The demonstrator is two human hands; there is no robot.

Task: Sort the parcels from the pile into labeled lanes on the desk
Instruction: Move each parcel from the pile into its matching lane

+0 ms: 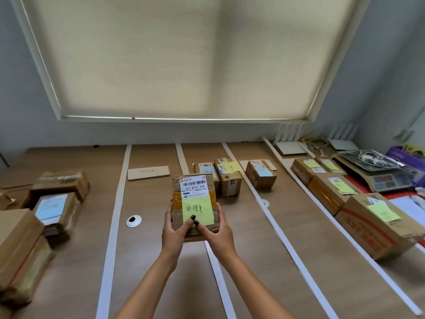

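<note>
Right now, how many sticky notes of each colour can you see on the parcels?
Yellow notes: 6, one of them on the held parcel
Blue notes: 3
Total: 9

On the held parcel (195, 203), a white shipping label (194, 184) carries a barcode and the code "507-N705 A68". Below it, a yellow note (197, 212) is stuck, with "处理中" handwritten in black. Faint writing is seen on a cardboard card (148, 172) on the worktop (149, 261), but it cannot be read. Notes on the other parcels are too small to read.
</note>
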